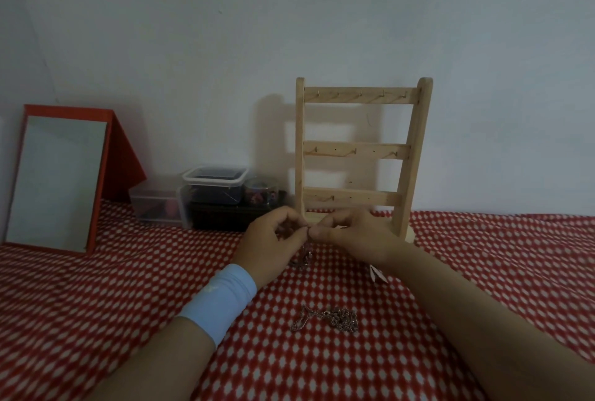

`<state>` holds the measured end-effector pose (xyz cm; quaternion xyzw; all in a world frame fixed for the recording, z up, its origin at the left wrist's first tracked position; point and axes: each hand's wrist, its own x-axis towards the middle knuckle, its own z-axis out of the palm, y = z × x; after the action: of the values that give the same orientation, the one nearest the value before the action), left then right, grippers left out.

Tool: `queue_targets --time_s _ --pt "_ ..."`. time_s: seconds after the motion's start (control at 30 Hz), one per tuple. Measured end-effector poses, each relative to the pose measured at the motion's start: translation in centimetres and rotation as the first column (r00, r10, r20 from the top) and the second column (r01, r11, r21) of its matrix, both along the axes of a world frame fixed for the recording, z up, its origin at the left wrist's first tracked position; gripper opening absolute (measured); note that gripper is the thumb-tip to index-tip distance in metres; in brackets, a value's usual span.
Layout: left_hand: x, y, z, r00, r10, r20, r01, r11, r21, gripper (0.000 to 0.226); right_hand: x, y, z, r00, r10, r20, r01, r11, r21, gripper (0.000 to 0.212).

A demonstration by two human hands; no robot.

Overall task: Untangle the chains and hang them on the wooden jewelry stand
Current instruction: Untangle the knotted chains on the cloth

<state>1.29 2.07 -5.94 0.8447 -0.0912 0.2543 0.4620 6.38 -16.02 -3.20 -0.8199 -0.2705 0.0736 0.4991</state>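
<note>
From my remote seat, both hands meet just in front of the wooden jewelry stand [354,151]. The left hand [273,239] and right hand [354,236] have their fingers curled, thumbs and fingertips pinching the top of a tangled chain [302,259]. The rest of it hangs in a small clump down to the red cloth [483,272] with white spots that covers the counter.

A second tangled chain [328,320] lies loose on the cloth nearer to me, between the two forearms and apart from both hands. A pale blue wristband [219,301] circles the left wrist.

The stand is upright against the pale wall [289,14]; I can see no chain on its three hook rails. To its left sits a cluster of plastic containers [214,188], and farther left a red-framed mirror [58,181] leans back on its own support.
</note>
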Motion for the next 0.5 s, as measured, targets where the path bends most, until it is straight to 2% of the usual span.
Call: queue_targets --time_s 0.17,0.3,0.4,0.5 --pt "0.06 0.0 -0.19 1.0 0.01 -0.028 -0.01 1.0 -0.007 0.01 0.48 -0.24 -0.27 1.0 -0.021 -0.003 0.021 1.0 -0.019 0.015" --pt "0.01 -0.24 -0.32 0.994 -0.07 -0.079 0.063 0.994 -0.089 0.02 0.68 -0.36 -0.66 1.0 0.003 -0.016 -0.004 1.0 -0.031 0.019" --pt "0.05 -0.39 -0.29 0.997 -0.046 -0.058 0.043 0.997 -0.064 0.024 0.69 -0.27 -0.73 1.0 0.015 0.0 -0.015 0.999 -0.04 0.022" --pt "0.14 -0.4 -0.03 0.998 0.042 -0.046 -0.041 0.999 0.021 0.017 0.55 -0.1 -0.61 1.0 -0.012 0.024 0.014 0.997 -0.079 0.023"
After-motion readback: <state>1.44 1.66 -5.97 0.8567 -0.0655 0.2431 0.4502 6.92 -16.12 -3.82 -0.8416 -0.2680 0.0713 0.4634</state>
